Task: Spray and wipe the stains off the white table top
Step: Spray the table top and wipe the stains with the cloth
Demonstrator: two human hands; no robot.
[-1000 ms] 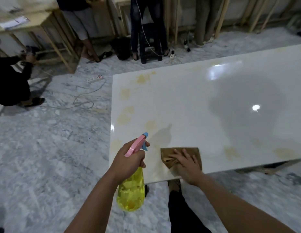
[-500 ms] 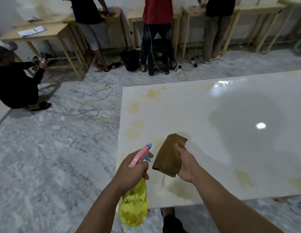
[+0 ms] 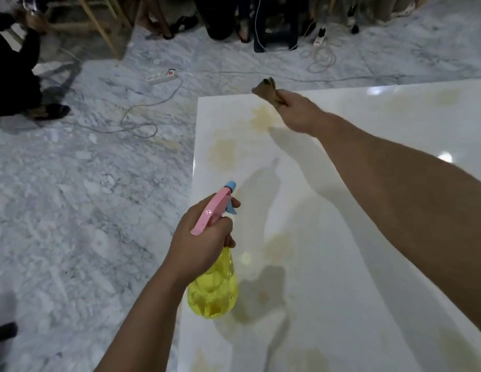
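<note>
Overhead: left hand grips yellow faceted spray bottle; right hand clutches crumpled brown cloth.

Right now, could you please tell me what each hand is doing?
Left hand: grips the spray bottle by its neck.
Right hand: grips the brown cloth, bunched.

No text, label, brand, number or sign can be read anywhere in view. The spray bottle bears no legible print on its yellow body or pink head, and the cloth and table top carry none either. The power strip on the floor is too small and blurred to show any marking.
</note>
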